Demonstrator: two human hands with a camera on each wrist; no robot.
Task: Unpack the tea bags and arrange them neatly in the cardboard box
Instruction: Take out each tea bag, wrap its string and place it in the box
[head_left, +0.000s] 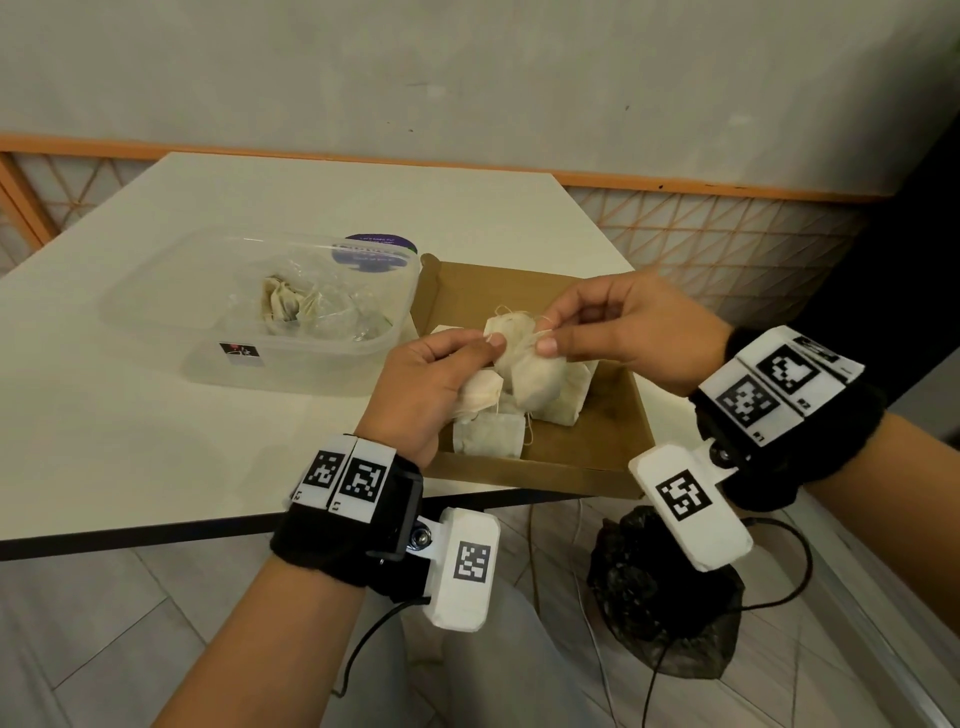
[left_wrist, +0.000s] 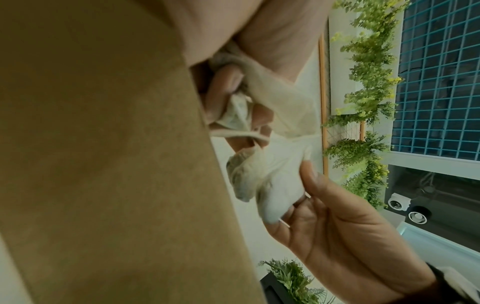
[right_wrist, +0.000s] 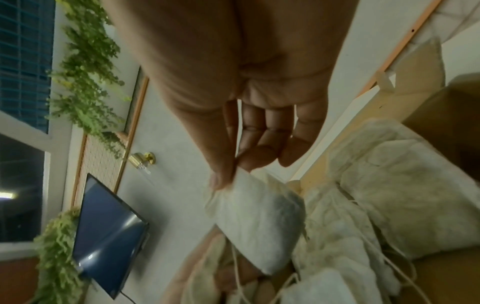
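On the left of a white rectangular table (head_left: 156, 415) sits a clear plastic tub (head_left: 156, 317) with a few crumpled tea bags (head_left: 283, 306) and loose clear wrappers lying inside it, and a round purple-labelled lid (head_left: 379, 248) showing at its far rim. Just to the right of the tub, touching or nearly touching it, lies a shallow brown cardboard box (head_left: 597, 441) at the near right corner of the table, with several flat off-white paper tea bags (head_left: 488, 434) resting on its floor, their thin strings trailing loose. Above the box, the left hand (head_left: 431, 384) has its fingers curled around a small bunch of tea bags (head_left: 480, 395), thumb pressed on top; in the left wrist view, crumpled bags and string are tucked between its fingers (left_wrist: 221, 88). To its right, the right hand (head_left: 628, 327) pinches the upper edge of one pale, plump tea bag (head_left: 530, 374) between thumb and forefinger, the other fingers loosely bent. That bag hangs between the two hands, its top caught in the right pinch and its side against the left hand's bunch, directly over the bags already in the box. The right wrist view shows the thumb and fingertips (right_wrist: 223, 174) closed on the bag's corner, with the bag (right_wrist: 259, 226) hanging below them. Both wrists wear black bands carrying white blocks with black square markers. A black crumpled plastic bag (head_left: 660, 597) lies on the tiled floor below the table's near right edge.
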